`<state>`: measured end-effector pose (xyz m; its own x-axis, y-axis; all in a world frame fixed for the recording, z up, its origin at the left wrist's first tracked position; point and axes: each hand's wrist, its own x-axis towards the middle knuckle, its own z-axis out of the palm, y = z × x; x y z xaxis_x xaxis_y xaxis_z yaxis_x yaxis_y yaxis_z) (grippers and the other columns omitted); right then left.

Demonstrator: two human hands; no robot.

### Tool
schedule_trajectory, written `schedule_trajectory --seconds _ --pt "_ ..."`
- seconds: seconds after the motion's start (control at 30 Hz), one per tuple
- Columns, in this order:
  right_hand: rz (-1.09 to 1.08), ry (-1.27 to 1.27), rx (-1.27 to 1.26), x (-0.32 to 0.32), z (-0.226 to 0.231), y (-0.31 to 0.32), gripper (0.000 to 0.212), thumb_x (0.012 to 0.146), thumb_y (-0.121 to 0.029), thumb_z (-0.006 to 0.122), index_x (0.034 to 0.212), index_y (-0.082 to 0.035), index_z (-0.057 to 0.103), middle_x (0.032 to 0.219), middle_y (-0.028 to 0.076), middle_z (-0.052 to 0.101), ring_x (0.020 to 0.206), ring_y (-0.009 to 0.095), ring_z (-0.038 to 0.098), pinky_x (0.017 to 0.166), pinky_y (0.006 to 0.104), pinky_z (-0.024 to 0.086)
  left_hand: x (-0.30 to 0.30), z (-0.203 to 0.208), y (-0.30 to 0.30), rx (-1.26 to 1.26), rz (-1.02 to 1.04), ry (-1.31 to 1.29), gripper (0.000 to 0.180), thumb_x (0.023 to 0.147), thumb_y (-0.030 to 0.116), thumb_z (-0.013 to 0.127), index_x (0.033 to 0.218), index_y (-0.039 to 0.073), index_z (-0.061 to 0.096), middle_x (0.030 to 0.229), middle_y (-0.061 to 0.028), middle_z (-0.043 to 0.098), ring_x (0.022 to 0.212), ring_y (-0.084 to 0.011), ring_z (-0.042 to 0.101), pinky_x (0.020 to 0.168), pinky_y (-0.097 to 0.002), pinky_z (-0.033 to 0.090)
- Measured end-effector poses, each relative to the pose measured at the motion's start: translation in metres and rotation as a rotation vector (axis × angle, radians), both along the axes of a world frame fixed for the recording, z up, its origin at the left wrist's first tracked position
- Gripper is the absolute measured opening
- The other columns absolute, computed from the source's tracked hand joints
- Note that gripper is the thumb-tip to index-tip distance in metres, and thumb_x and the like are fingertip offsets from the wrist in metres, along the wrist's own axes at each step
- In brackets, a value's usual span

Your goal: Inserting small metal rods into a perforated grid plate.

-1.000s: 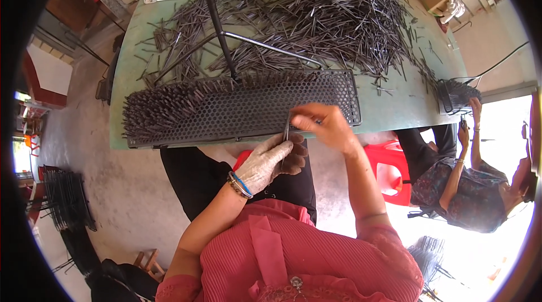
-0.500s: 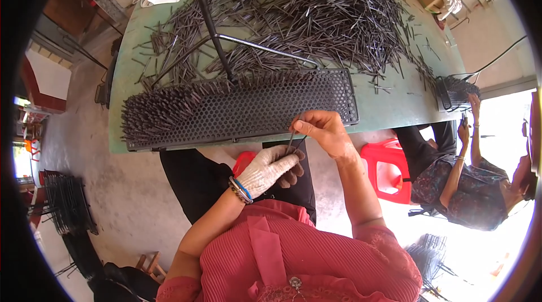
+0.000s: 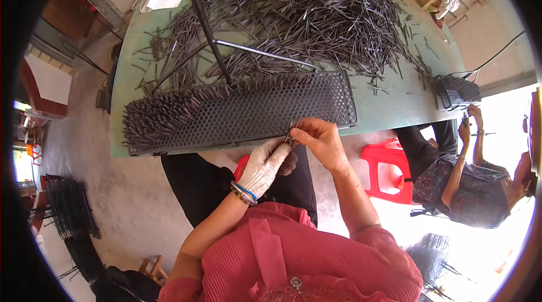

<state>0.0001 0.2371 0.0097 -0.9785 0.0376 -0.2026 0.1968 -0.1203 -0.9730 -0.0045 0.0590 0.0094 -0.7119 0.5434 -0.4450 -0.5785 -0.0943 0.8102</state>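
Observation:
A long black perforated panel (image 3: 271, 109) lies tilted along the table's near edge. Thin dark rods (image 3: 161, 114) stand densely in the holes of its left part; much of the right part shows bare holes. Just below the panel's near rim, my left hand (image 3: 263, 167), in a white knitted glove, is closed around a few short dark rods (image 3: 290, 135). My bare right hand (image 3: 320, 143) pinches at the upper ends of these rods, its thumb and forefinger touching them. How many rods lie inside the glove is hidden.
A large heap of loose dark rods (image 3: 344, 17) covers the green table (image 3: 389, 107). A black metal frame (image 3: 203, 20) rises behind the panel. On the right, another person (image 3: 463, 189) works at a similar rack (image 3: 456, 90). A red plastic stool (image 3: 387, 172) stands nearby.
My right hand has shifted slightly down and left, its fingertips now closer to my gloved hand. The gloved hand has turned a little, and the rods stand more upright between both hands.

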Motion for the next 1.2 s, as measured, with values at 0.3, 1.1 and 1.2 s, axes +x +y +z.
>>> schedule_trajectory --seconds 0.3,1.1,1.2 --pt "-0.039 0.122 0.059 -0.012 0.012 0.019 0.019 0.09 -0.013 0.068 0.097 0.004 0.068 0.078 0.001 0.066 0.071 0.006 0.057 0.064 0.0218 0.047 -0.002 -0.001 -0.001 -0.062 -0.035 0.171 0.035 0.101 0.025 0.049 0.123 -0.001 0.052 0.096 -0.0077 0.064 0.081 -0.012 0.062 0.071 -0.0247 0.052" --pt "-0.082 0.658 0.788 -0.098 0.014 0.077 0.014 0.086 -0.007 0.068 0.098 0.0 0.066 0.093 0.011 0.067 0.079 0.023 0.066 0.059 0.0313 0.053 -0.053 -0.009 -0.002 -0.955 0.104 1.593 0.025 0.081 0.014 0.066 0.106 0.011 0.064 0.11 -0.0077 0.059 0.102 -0.0293 0.059 0.087 -0.0431 0.048" --pt "-0.063 0.662 0.743 -0.102 0.012 0.078 0.014 0.086 -0.007 0.068 0.098 -0.001 0.067 0.093 0.011 0.067 0.08 0.023 0.067 0.059 0.0312 0.053 -0.052 -0.01 -0.002 -0.974 0.104 1.637 0.027 0.079 0.013 0.066 0.106 0.012 0.063 0.111 -0.0072 0.058 0.103 -0.0288 0.058 0.086 -0.0426 0.048"
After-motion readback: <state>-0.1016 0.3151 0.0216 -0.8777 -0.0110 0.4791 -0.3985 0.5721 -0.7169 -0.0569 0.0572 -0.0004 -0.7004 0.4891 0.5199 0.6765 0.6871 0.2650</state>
